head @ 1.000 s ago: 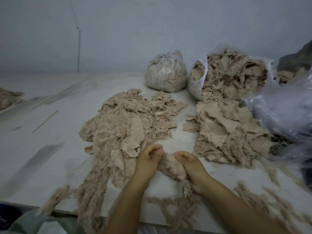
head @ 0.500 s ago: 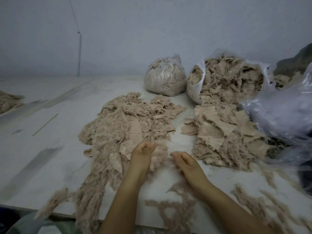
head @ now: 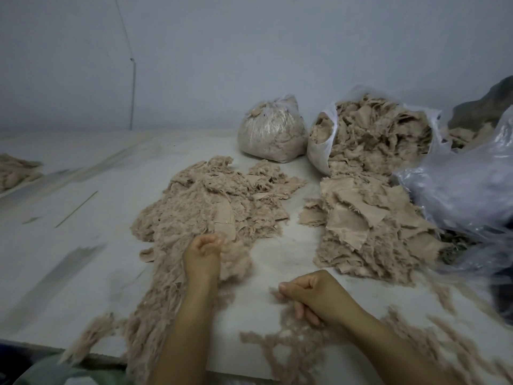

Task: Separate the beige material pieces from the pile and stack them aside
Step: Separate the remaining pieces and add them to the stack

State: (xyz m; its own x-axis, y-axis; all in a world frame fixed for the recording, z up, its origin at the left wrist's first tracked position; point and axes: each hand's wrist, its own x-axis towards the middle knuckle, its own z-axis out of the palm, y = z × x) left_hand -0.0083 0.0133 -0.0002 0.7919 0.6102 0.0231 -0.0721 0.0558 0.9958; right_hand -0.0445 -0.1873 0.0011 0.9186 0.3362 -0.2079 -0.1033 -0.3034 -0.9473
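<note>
A wide pile of fluffy beige pieces (head: 211,207) lies left of centre on the white table (head: 83,245). My left hand (head: 204,255) is at its near edge, fingers curled round a fluffy beige piece (head: 236,257) that lies against the pile. A second heap of flatter beige pieces (head: 361,226) sits to the right, spilling from an open white bag (head: 319,151). My right hand (head: 313,294) is near the table's front edge, fingers curled, thumb and forefinger pinching a wisp of loose beige fibres (head: 274,293).
A tied clear bag of beige material (head: 272,134) stands at the back by the wall. Crumpled clear plastic (head: 466,190) fills the right side. Loose fibre strands (head: 299,345) trail along the front edge. Another small beige heap (head: 16,170) lies far left.
The fluffy piece that both hands held has gone left onto the left pile with my left hand. My right hand let it go and drew back toward the front edge.
</note>
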